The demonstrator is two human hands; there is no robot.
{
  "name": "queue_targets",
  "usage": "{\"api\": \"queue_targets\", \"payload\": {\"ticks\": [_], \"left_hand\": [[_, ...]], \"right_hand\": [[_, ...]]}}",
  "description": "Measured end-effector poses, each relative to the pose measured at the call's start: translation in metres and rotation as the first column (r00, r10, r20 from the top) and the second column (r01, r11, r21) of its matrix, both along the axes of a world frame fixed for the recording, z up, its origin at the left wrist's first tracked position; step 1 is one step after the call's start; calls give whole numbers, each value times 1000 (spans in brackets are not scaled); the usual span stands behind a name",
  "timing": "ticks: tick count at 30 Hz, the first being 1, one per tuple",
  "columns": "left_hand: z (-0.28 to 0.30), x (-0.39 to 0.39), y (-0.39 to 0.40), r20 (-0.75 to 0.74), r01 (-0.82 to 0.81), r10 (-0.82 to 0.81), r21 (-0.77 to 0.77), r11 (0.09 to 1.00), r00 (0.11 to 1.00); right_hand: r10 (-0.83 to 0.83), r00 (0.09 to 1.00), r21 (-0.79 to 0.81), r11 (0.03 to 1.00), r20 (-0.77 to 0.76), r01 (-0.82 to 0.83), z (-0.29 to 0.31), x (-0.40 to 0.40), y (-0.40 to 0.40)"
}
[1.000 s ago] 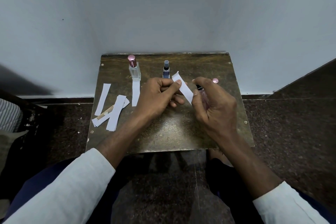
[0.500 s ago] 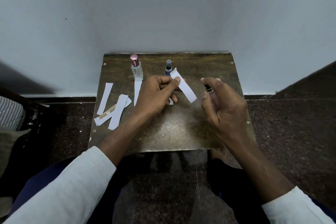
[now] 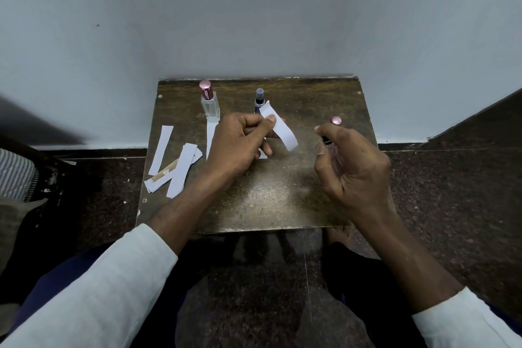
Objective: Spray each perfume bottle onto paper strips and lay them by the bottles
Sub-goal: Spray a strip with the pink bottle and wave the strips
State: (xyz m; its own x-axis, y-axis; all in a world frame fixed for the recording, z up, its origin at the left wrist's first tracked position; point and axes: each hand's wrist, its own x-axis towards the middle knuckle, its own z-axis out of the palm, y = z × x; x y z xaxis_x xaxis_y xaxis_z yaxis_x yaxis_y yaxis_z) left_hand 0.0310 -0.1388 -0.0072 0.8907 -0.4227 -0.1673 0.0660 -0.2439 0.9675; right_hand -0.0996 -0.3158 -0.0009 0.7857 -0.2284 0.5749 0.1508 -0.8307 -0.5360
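1. perfume bottle, clear glass with a black spray nozzle (image 3: 327, 141): one, held in the right hand (image 3: 351, 168) above the right part of the small brown mottled table (image 3: 268, 195). fingers are curled round the body and hide most of it, with the forefinger arched over the nozzle. judged hard, smooth, a little slippery and breakable if dropped; best gripped round the body, as it is.
2. white paper strip, short and slightly curled (image 3: 278, 126): one, pinched at its upper end between the left hand (image 3: 240, 144) thumb and forefinger, its lower end free and slanting toward the nozzle, close to it but not touching. judged very light and floppy; hold it by one end so the rest stays clear of the fingers for the mist.
3. round pink metallic cap (image 3: 336, 120): one, standing on the table just behind the right hand, presumably off the held bottle.
4. square clear glass bottle with a pink cap (image 3: 210, 103): one, upright at the back left, with a white strip (image 3: 211, 135) lying in front of it.
5. slim dark blue bottle with a dark cap (image 3: 259, 97): one, upright at the back centre, partly behind the held strip; a corner of white paper (image 3: 262, 155) shows below the left hand, possibly its strip, though i cannot tell.
6. loose pile of spare white strips (image 3: 175, 169): at the left edge; one lies apart, several overlap, and one tan piece lies among them. exact count unclear.
7. totals: three bottles; two look already served, by my judgement.
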Motion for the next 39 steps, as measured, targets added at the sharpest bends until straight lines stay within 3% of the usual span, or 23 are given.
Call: {"api": "queue_targets", "payload": {"ticks": [21, 39], "left_hand": [[-6, -2, -4, -22, 67, -66, 44, 997, 998], [-1, -4, -4, -5, 73, -73, 77, 994, 997]], "right_hand": [[42, 989, 37, 998, 141, -47, 0, 7, 5], [-36, 994, 33, 999, 104, 32, 0, 10, 4]]}}
